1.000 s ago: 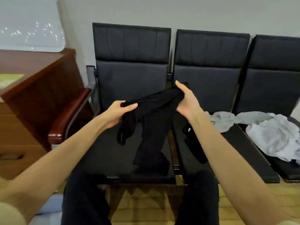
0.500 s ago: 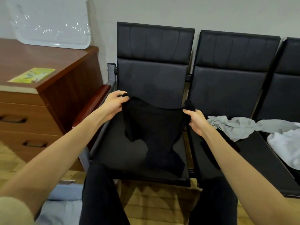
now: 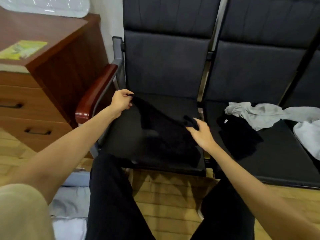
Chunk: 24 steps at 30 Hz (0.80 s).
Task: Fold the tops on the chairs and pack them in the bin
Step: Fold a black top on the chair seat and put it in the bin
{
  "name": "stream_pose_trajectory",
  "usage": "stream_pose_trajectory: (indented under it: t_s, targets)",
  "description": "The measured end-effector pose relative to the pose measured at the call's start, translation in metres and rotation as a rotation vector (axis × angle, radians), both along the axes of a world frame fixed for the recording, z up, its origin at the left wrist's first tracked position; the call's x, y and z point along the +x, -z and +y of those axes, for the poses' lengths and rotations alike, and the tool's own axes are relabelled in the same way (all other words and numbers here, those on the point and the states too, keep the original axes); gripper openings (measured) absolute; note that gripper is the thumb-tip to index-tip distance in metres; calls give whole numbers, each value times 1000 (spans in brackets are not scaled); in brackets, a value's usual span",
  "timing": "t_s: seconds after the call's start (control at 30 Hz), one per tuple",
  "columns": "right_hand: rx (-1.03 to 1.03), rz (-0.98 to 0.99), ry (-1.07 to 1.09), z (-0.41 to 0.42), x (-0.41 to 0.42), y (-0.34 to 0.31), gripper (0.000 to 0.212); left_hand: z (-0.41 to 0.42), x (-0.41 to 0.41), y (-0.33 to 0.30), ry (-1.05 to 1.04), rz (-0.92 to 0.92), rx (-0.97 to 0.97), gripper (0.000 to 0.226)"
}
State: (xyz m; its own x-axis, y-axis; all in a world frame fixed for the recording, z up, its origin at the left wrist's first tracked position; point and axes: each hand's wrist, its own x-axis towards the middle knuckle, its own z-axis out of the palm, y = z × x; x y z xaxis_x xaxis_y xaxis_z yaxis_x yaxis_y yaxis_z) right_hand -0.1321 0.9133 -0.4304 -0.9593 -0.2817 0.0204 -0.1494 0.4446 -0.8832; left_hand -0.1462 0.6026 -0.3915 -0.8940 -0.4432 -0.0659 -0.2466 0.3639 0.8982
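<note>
A black top [image 3: 166, 135] lies spread low over the seat of the left black chair [image 3: 164, 66]. My left hand [image 3: 121, 102] pinches its far left corner near the armrest. My right hand [image 3: 201, 133] holds the opposite corner at the seat's right edge, fingers loosely round the fabric. On the middle chair [image 3: 259, 66] lie another black garment [image 3: 239, 137] and a crumpled grey top [image 3: 259, 115]. A white top [image 3: 308, 137] lies at the right edge. Pale blue and white cloth [image 3: 71, 205] shows on the floor at lower left, partly hidden by my left arm.
A wooden cabinet with drawers [image 3: 52, 70] stands to the left, with a yellow-green leaflet [image 3: 22, 49] and a clear plastic container [image 3: 45, 6] on top. A red-brown wooden armrest [image 3: 97, 90] borders the left chair. My legs in black trousers [image 3: 112, 196] stand before the seat.
Both hands have lowered the black top from the air onto the left seat, spreading it out. The view has tilted down and shifted left.
</note>
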Motion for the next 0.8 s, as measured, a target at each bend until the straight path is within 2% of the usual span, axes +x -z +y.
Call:
stream_pose_trajectory:
  t_s: [0.13,0.2,0.27,0.37,0.43,0.53,0.7,0.8]
  targets:
    - [232,-215,-307,-31,31,63,44,-13,24,47,-22,-223,132,36]
    - [388,-297,-473,-42,36,87,52,-22,38,64,31,-356,143,34]
    - [425,-292,-509,-53,31,97,48,-34,47,78,75,-479,137,28]
    - [324,-201,-361,-76,5,99,25,-45,54,88,119,-602,92,22]
    - [309,-147,-250,-95,-24,98,15,-48,53,93,132,-621,81,21]
    - [398,-99,-188,-124,-69,104,21,-48,49,101,101,-604,52,12]
    - [644,-10,-324,-176,-113,113,47,-49,45,115,88,-546,-11,14]
    - [888,115,-375,-197,-120,121,44,-53,46,121,176,-479,-136,7]
